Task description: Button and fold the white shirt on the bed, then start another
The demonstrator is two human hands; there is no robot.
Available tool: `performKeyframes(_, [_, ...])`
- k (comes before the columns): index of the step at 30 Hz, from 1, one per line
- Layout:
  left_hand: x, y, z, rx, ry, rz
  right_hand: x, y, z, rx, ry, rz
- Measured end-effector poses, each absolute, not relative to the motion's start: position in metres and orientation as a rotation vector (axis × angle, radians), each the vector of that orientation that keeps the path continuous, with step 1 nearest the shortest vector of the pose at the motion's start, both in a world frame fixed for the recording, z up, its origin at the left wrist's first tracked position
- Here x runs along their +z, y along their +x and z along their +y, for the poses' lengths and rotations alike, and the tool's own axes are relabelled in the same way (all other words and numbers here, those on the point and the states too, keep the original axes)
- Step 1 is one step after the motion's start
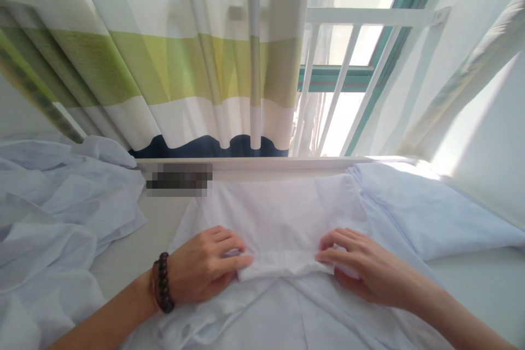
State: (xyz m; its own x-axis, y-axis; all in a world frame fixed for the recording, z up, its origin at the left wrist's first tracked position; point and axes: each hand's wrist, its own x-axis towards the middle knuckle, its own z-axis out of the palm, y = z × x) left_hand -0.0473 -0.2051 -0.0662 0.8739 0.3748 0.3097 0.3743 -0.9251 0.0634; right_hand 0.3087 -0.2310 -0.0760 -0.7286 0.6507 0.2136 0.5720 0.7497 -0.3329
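A white button-up garment (283, 213) is spread in front of me, with a button visible near the lower left. Its collar-like folded band (286, 267) runs between my hands. At the left end of this band, my left hand (209, 262) pinches the cloth between thumb and fingers; a dark beaded bracelet (164, 283) circles that wrist. My right hand (356, 262) grips the band's right end in much the same way, fingers curled and thumb underneath. The cloth between both hands lies nearly flat, with small creases.
Crumpled white cloth (49, 202) is heaped at the left. A folded white garment (435, 208) lies at the right. A pixelated dark patch (178, 179) sits by the back ledge (254, 164). Behind hang a white-and-green curtain (180, 65) and a white railing (373, 16) before a window.
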Motion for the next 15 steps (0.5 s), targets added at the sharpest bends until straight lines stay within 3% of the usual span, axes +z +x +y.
performKeyframes(5, [-0.059,-0.035,-0.2,0.442,2.668,0.82,-0.053,0.301,-0.223,0.709,-1.143,-2.613])
performKeyframes(10, [-0.069,-0.001,-0.151,0.472,2.735,1.385,-0.06,0.273,-0.17,0.228,-1.364,-2.368])
performKeyframes(15, [-0.104,-0.009,-0.12,0.176,2.668,1.77,-0.104,0.276,-0.117,-0.018,-1.815,-2.284])
